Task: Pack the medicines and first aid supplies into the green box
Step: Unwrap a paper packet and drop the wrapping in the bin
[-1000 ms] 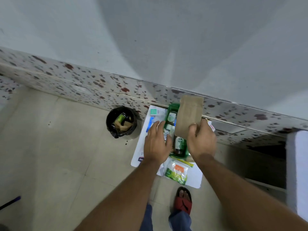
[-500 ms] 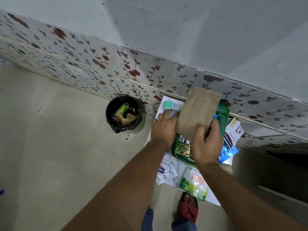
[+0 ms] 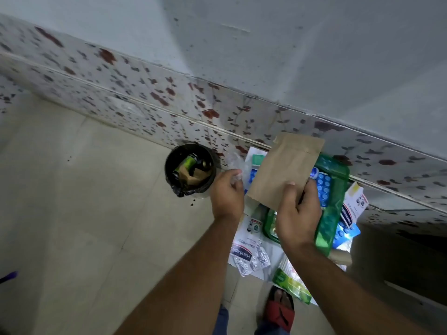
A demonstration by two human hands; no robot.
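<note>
My right hand (image 3: pixel 298 213) grips a flat brown paper bag (image 3: pixel 283 172) by its lower edge and holds it above the green box (image 3: pixel 332 206), which lies open on a white sheet on the floor. Blue blister packs (image 3: pixel 323 187) show inside the box beside the bag. My left hand (image 3: pixel 227 194) is left of the bag, near the bin, with fingers curled on a small clear plastic wrapper (image 3: pixel 235 176). Around the box lie a Hansaplast packet (image 3: pixel 243 256), a silver foil strip (image 3: pixel 262 256), a green sachet (image 3: pixel 291 284) and a white carton (image 3: pixel 354 206).
A black bin (image 3: pixel 189 169) with a green bottle and brown scraps stands by the floral-tiled wall base (image 3: pixel 169 97), left of the white sheet (image 3: pixel 246 235). My foot in a red sandal (image 3: pixel 279 310) is just below the sheet. Beige floor tiles stretch left.
My left hand has left the box and moved left toward the bin with a clear wrapper. My right hand still holds the paper bag over the box. The view has shifted.
</note>
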